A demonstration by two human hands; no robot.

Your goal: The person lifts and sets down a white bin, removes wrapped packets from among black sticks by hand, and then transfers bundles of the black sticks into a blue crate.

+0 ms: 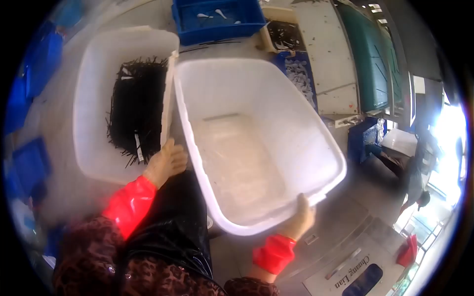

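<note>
Thumb over the near rim, the right hand [300,219], in a pale glove with a glossy red cuff [274,254], grips a large white rectangular plastic tub [242,167] at its near right corner. The tub stands in the middle of the view, in front of the person, its open top facing the camera and its pale inner floor showing. The left hand [168,163], also pale-gloved and red-cuffed, has its fingers close together by the near end of the rim of a second white plastic tub [94,98] on the left; whether they pinch that rim I cannot tell. In this second tub lies a dense heap of thin black sticks [140,101], with a narrow whitish strip [138,148] on its near part. Beyond the two tubs sits a blue rectangular plastic tray [217,35] with white spoon-like pieces [221,14] in it. To its right, a blue container holds many small whitish pieces [298,74]. A shiny black apron [173,222] and brown leopard-print sleeves [91,246] cover the wearer. Another person [412,180] is at the far right.
</note>
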